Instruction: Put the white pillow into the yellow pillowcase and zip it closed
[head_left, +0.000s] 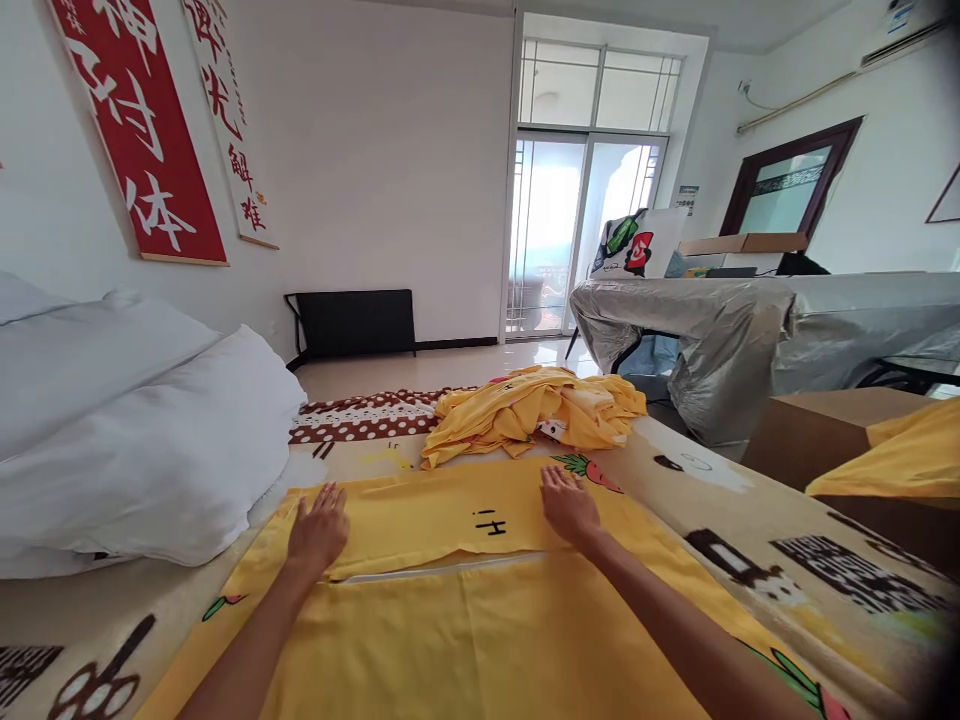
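Observation:
A yellow pillowcase (pixel 405 640) with carrot prints and the letters "Hi" lies spread flat in front of me. Across it runs a long slit edged by a pale strip, under a band of the same cloth. My left hand (pixel 319 525) rests flat on the left part of that band, fingers stretched forward. On the right, my right hand (pixel 568 505) lies palm down on the cloth beside a printed carrot, its fingers extended. Neither hand grips anything. Beyond the far edge is a crumpled heap of yellow cloth (pixel 532 410).
White stuffed pillows (pixel 165 430) are piled at the left. A patterned blanket (pixel 757 510) lies under the pillowcase. At the right stands a cardboard box (pixel 795 435) with yellow cloth over it, and behind it a table (pixel 712 310) wrapped in silvery sheeting.

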